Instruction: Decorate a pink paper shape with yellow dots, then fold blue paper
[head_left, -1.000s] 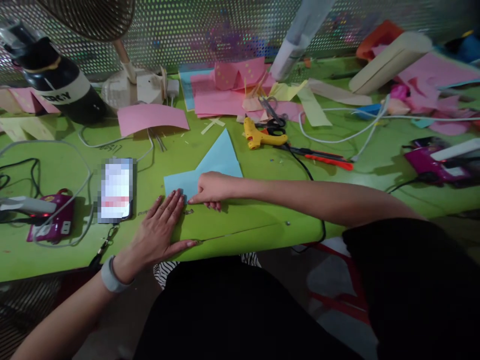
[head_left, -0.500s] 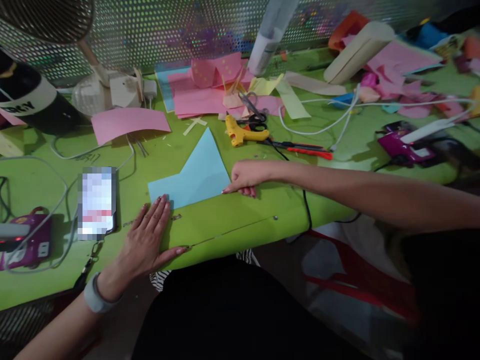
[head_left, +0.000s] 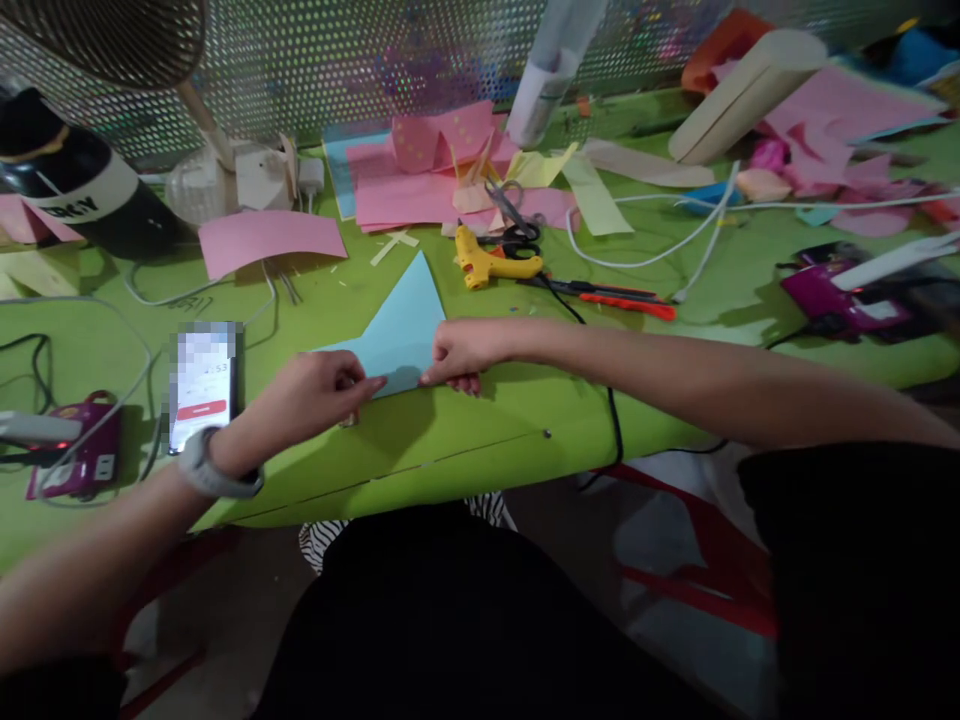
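Observation:
A folded light blue paper point(head_left: 409, 320) lies on the green table point(head_left: 480, 440), one corner pointing away from me. My left hand point(head_left: 334, 385) is closed at the paper's near left edge, fingers curled and thumb tip on the edge. It covers the paper's left end. My right hand point(head_left: 461, 355) is closed at the near right edge, its thumb tip pressed on the paper and the fingers curled at the edge. Beyond the paper lie a yellow glue gun point(head_left: 491, 262) and a red and black cutter point(head_left: 622, 295).
A phone point(head_left: 202, 390) and a purple power socket point(head_left: 86, 450) lie at the left, with another purple socket point(head_left: 847, 290) at the right. Behind are pink paper point(head_left: 405, 200), scissors point(head_left: 514, 215), a fan point(head_left: 217, 170) and a dark bottle point(head_left: 90, 190). White cables cross the table.
My left hand has gone from lying flat to closed, and moved right along the near edge. My right hand has slid slightly left along that edge.

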